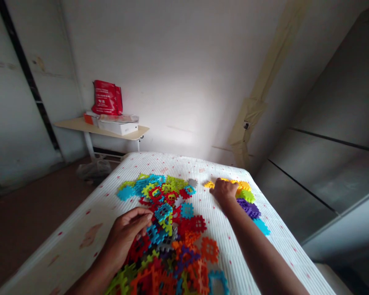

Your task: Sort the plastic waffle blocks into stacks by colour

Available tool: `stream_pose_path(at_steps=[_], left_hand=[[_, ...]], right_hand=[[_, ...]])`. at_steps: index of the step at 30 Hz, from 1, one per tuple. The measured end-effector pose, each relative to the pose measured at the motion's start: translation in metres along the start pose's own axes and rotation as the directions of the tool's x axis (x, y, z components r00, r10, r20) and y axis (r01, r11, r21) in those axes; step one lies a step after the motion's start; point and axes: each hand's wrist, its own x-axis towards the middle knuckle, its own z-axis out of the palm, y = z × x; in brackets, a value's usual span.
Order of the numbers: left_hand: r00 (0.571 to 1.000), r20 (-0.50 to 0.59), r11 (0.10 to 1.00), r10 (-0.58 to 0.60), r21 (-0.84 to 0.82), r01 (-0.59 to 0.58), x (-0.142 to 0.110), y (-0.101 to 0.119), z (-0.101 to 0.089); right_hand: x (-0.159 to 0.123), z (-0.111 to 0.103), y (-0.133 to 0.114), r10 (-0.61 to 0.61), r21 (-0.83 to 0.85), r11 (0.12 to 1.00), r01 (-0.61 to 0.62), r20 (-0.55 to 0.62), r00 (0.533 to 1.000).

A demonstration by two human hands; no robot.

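A large heap of interlocking plastic waffle-block pieces (169, 221) in red, blue, green and orange lies on a white ribbed mattress (203, 164) flecked with red. My left hand (127, 233) hovers at the heap's left edge, fingers curved and apart, with no piece visibly held. My right hand (224, 192) rests, fingers curled down, on a smaller row of pieces to the right. Yellow pieces (209, 185) show beside it, and the fingers hide part of them. Below it lie a purple cluster (249, 209) and a cyan piece (261, 226).
A cream wall shelf-table (101, 129) stands beyond the mattress, holding a white box (118, 128) and a red bag (107, 98). A clear plastic bag (94, 170) sits on the brown floor. Grey wardrobe doors (320, 164) run along the right.
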Motion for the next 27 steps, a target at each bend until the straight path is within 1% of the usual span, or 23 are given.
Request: stream_pose_path(at_steps=[2,5,6,8,10,12,14,17,20,23,27], left_hand=[[1.0,-0.016,1.0,0.027,-0.011,-0.028,-0.001,0.007,-0.002],[0.997,-0.062,0.998,0.051,0.038,-0.048,-0.001,0.02,-0.009],[0.996,-0.07,0.996,0.048,0.076,-0.042,0.001,0.024,-0.013],[0.996,-0.07,0.98,0.051,0.196,-0.036,0.008,0.03,-0.023],[0.993,-0.071,0.921,0.09,0.385,-0.056,0.022,0.033,-0.033],[0.985,-0.086,0.808,0.147,0.585,-0.07,0.041,0.032,-0.042],[0.978,-0.124,0.741,0.17,0.67,-0.044,0.064,0.026,-0.05],[0.956,-0.213,0.67,0.2,0.742,0.025,0.098,0.015,-0.058],[0.941,-0.268,0.625,0.205,0.776,0.085,0.12,0.004,-0.061],[0.954,-0.233,0.615,0.189,0.785,0.07,0.127,-0.004,-0.059],[0.966,-0.154,0.644,0.209,0.765,-0.018,0.126,-0.014,-0.052]], right_hand=[[-0.001,-0.008,-0.016,-0.142,0.069,0.988,0.141,0.001,0.99],[0.009,-0.012,-0.047,-0.341,0.185,0.925,0.331,0.026,0.94],[0.016,-0.011,-0.058,-0.389,0.218,0.902,0.373,0.034,0.921],[0.031,-0.006,-0.079,-0.449,0.267,0.867,0.42,0.053,0.892],[0.045,0.002,-0.099,-0.471,0.301,0.852,0.429,0.081,0.878],[0.055,0.011,-0.115,-0.473,0.325,0.849,0.416,0.119,0.873],[0.059,0.021,-0.128,-0.466,0.342,0.854,0.393,0.164,0.87],[0.057,0.032,-0.14,-0.454,0.352,0.861,0.366,0.21,0.866],[0.053,0.04,-0.146,-0.457,0.356,0.86,0.366,0.221,0.861],[0.051,0.043,-0.146,-0.473,0.364,0.853,0.373,0.24,0.848],[0.048,0.044,-0.143,-0.474,0.371,0.852,0.369,0.245,0.846]])
